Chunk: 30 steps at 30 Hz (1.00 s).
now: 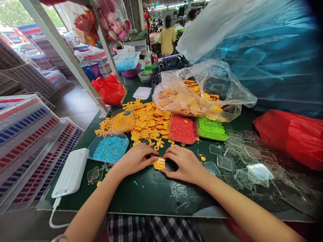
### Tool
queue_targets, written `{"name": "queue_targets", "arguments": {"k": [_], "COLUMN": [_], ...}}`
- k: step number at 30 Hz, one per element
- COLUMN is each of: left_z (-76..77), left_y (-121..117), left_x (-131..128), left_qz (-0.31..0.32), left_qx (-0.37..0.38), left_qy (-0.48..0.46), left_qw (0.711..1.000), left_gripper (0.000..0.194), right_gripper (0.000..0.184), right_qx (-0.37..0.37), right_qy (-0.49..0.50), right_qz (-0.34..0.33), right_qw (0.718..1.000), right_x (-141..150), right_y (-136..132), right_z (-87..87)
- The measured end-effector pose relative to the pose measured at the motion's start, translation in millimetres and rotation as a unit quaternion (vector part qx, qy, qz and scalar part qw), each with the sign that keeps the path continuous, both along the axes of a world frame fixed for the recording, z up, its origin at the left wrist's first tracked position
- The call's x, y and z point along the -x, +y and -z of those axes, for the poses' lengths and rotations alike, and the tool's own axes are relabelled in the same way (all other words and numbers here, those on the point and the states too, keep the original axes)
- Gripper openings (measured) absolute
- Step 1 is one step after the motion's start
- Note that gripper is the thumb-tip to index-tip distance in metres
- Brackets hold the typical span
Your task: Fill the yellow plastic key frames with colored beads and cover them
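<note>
A small yellow plastic part (159, 164) with a ribbed or slotted face is pinched between my two hands, just above the dark green table top. My left hand (138, 158) grips its left side with thumb and fingertips. From the other side, the thumb and index finger of my right hand (185, 164) close on its right edge. Just beyond my hands spreads a heap of similar flat yellow plastic parts (151, 119). Trays of small beads stand around it: blue beads (110, 148), yellow beads (122, 121), red beads (182, 127) and green beads (212, 128).
Clear plastic pieces (225, 163) lie scattered to the right, near a red bag (290, 134). A white power bank (72, 173) with a cable sits at the left edge. Behind the heap is a clear bag (202, 97) of yellow parts. A person in yellow (167, 40) is far back.
</note>
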<state>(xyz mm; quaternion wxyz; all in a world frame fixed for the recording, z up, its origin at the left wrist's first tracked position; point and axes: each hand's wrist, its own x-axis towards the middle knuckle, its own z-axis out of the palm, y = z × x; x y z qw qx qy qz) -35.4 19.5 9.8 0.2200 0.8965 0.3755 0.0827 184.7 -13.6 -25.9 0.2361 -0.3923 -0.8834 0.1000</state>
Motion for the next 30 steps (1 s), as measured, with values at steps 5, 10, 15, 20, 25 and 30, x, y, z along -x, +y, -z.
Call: {"name": "queue_targets", "arguments": {"k": [5,10,15,20,25,30], "left_z": [3.4,5.7,4.6,5.4,5.5,1.1], "left_y": [0.7,0.8,0.2,-0.1,-0.4,0.3], "left_x": [-0.6,-1.4,-1.1,0.3,-0.5,0.6], "left_qz": [0.015,0.007,-0.002,-0.007,-0.008,-0.006], "left_qx": [0.033,0.044,0.059,0.065,0.041,0.045], "left_qy": [0.007,0.003,-0.009,-0.024,-0.022,-0.021], "left_qw": [0.999,0.999,0.998,0.998,0.999,0.999], "left_gripper": [0.023,0.023,0.021,0.021,0.020,0.012], "right_gripper": [0.026,0.026,0.025,0.026,0.027,0.025], "right_qx": [-0.007,-0.036,-0.046,-0.030,-0.005,0.018], "right_qy": [-0.013,-0.019,-0.017,-0.010,-0.008,-0.005], "right_qz": [-0.001,-0.004,-0.003,-0.007,-0.001,0.005], "right_qw": [1.000,0.999,0.999,0.999,1.000,1.000], "right_x": [0.5,-0.2,-0.3,-0.6,0.2,1.2], "right_y": [-0.2,0.3,0.6,1.5,1.6,1.7], "right_z": [-0.5,0.3,1.4,0.8,2.0,4.4]}}
